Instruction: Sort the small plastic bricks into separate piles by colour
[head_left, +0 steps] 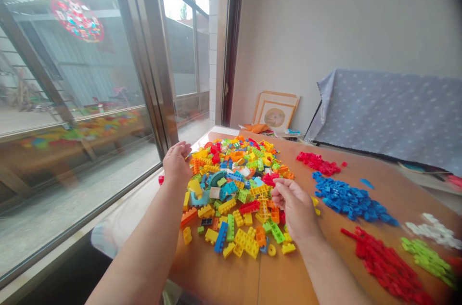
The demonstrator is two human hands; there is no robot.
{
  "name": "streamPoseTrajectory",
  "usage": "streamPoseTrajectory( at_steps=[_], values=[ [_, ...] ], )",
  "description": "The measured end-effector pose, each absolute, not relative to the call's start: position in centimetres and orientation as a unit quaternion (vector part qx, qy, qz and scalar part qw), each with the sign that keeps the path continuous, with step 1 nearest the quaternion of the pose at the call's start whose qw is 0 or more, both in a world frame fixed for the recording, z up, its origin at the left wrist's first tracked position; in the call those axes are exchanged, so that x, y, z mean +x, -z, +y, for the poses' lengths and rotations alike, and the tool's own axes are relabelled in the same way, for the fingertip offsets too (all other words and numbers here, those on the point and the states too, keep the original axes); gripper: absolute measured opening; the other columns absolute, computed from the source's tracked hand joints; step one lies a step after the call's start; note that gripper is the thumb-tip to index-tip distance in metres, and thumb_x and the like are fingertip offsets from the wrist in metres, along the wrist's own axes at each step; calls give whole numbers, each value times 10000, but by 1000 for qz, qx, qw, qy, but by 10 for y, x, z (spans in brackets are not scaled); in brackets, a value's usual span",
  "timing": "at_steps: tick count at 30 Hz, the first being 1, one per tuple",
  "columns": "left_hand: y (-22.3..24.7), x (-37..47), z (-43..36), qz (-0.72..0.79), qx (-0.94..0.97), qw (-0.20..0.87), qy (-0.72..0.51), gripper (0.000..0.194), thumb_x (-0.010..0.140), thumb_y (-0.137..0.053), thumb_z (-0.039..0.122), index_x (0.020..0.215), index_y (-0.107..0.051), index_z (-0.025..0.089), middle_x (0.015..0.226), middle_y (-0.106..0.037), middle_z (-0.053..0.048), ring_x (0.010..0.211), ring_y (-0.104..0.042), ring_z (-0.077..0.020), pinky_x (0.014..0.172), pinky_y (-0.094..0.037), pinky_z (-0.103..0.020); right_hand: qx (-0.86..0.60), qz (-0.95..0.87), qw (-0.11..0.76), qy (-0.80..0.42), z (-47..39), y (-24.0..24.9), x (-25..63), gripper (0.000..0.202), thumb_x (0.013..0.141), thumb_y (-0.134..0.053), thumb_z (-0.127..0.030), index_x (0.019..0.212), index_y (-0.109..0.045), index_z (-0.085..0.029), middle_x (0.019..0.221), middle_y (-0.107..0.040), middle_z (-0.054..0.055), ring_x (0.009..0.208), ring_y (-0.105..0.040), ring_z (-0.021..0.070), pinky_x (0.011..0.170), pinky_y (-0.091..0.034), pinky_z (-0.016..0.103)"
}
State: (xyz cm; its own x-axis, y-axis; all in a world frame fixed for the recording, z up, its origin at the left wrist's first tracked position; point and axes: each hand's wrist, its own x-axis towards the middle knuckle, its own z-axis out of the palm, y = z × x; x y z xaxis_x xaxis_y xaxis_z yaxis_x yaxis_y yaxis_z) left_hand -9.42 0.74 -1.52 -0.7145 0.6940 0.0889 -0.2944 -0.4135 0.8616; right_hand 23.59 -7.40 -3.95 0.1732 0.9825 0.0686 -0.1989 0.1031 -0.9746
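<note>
A broad heap of mixed plastic building bricks [247, 242] in yellow, orange, green, red and blue covers the middle of the wooden table [216, 281]. At the heap's far left edge is my left hand [175, 160], its fingers loosely bent toward the bricks and no brick visible in it. My right hand [294, 206] is over the heap's right side, thumb and fingers drawn together. A red brick [270, 179] shows right by its fingertips; whether they grip it or something smaller is unclear.
Sorted by colour on the right lie red pieces [319, 163], blue pieces [353, 199], white pieces [433, 230], green pieces [429, 259] and a nearer red pile [388, 266]. A glass window [83, 79] borders the left; picture frames [276, 110] lean behind.
</note>
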Motion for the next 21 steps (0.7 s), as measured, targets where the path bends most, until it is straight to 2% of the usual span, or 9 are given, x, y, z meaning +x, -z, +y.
streamPoseTrajectory(
  at_steps=[6,14,18,21],
  values=[
    [6,-110,0,485,277,295,-775,393,663,-662,367,1018,-666,199,1014,-730,-82,876,-679,-183,722,-463,-296,-501,-540,573,-359,-85,60,235,378,864,-665,-526,1045,-709,-197,735,-665,15,654,-592,160,598,-489,264],
    [-14,-141,-16,560,435,291,-642,406,671,-771,425,969,-726,152,931,-750,-129,827,-672,-206,737,-478,-324,-481,-693,521,-128,-91,74,243,235,960,-570,-391,1065,-703,-229,986,-748,62,866,-688,216,804,-528,328],
    [-19,-149,-11,586,500,288,-569,437,725,-743,510,990,-743,163,964,-752,-137,850,-675,-217,734,-482,-325,-446,-755,481,-21,-87,76,242,232,961,-581,-352,1109,-687,-210,962,-735,76,871,-670,232,847,-507,373],
    [-18,-155,-7,606,540,286,-510,406,730,-731,514,949,-757,174,902,-749,-116,800,-671,-210,698,-480,-316,-423,-781,458,49,-82,80,244,254,951,-602,-350,1146,-680,-205,977,-734,83,905,-657,255,890,-479,419]
  ],
)
